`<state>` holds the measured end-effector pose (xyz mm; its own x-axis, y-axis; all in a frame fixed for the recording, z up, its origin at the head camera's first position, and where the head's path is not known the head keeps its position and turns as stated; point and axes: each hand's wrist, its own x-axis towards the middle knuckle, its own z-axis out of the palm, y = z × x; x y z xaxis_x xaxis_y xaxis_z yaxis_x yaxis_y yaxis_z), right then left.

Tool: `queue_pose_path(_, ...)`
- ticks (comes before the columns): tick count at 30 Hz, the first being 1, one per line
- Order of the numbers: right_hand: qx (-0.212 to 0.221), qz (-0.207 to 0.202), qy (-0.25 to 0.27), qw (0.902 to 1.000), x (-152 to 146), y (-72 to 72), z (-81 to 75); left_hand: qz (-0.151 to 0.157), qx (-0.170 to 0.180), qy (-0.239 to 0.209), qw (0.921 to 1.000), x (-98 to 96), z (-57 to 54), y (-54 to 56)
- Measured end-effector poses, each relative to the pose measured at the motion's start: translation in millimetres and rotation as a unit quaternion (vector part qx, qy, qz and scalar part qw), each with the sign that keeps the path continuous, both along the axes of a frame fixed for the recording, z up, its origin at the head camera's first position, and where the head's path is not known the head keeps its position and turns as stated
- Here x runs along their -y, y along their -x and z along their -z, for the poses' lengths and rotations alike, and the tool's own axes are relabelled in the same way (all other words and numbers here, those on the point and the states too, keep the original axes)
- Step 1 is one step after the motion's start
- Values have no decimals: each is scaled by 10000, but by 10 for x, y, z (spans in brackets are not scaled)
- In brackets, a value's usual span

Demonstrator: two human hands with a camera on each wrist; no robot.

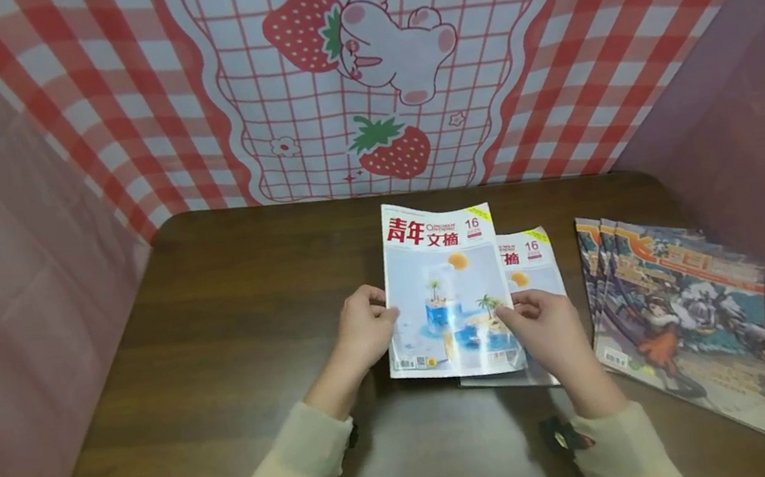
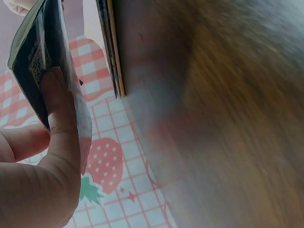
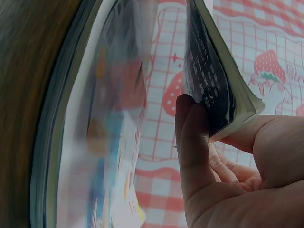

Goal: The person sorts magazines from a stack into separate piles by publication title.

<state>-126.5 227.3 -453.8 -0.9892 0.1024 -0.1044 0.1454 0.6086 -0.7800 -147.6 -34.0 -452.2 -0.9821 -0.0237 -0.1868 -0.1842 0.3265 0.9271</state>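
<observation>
A white magazine (image 1: pixel 447 295) with red title characters and a blue island picture is held up between both hands. My left hand (image 1: pixel 365 330) pinches its left edge, thumb on the cover. From the other side, my right hand (image 1: pixel 548 329) pinches the right edge near the lower corner. In the left wrist view, fingers (image 2: pixel 59 114) press against the dark back cover; in the right wrist view the dark back (image 3: pixel 206 76) also shows above the table. Below and to the right lies a matching magazine (image 1: pixel 537 280), partly hidden by the held one.
On the right of the brown wooden table (image 1: pixel 222 367), several overlapping magazines with a colourful illustrated cover (image 1: pixel 691 313) lie fanned out. A red and white checked cloth with strawberries (image 1: pixel 370 72) hangs behind the table's back edge. Pinkish curtains (image 1: pixel 2 277) flank the sides.
</observation>
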Motion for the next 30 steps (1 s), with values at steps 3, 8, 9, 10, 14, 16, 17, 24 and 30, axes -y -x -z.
queue_pose_path(3, -15, -58, 7, 10000, 96, 27, 13, -100, -7, 89, 9999, 88, 15, -15)
queue_pose_path(8, -144, -278, 93, 9995, 266, 61, 30, -316, 39, 171, 9993, 257, 14, -32)
queue_pose_path(9, -163, -336, 103, 9992, 296, 63, 28, -347, 72, 173, 9992, 291, 11, -38)
queue_pose_path(10, -173, -372, 129, 9991, 330, 69, 30, -366, 80, 188, 9991, 324, 8, -44)
queue_pose_path(14, -174, -490, 206, 9984, 444, 92, 46, -420, 106, 249, 9988, 437, 3, -67)
queue_pose_path(16, -172, -541, 213, 9982, 501, 106, 51, -447, 102, 299, 9985, 482, 15, -74)
queue_pose_path(17, -178, -574, 205, 9980, 526, 115, 54, -465, 118, 314, 9984, 502, 18, -78)
queue_pose_path(24, -268, -730, 118, 9969, 683, 167, 68, -603, 125, 447, 9971, 627, 67, -93)
queue_pose_path(30, -243, -893, -36, 9957, 843, 215, 75, -693, 131, 643, 9954, 751, 170, -100)
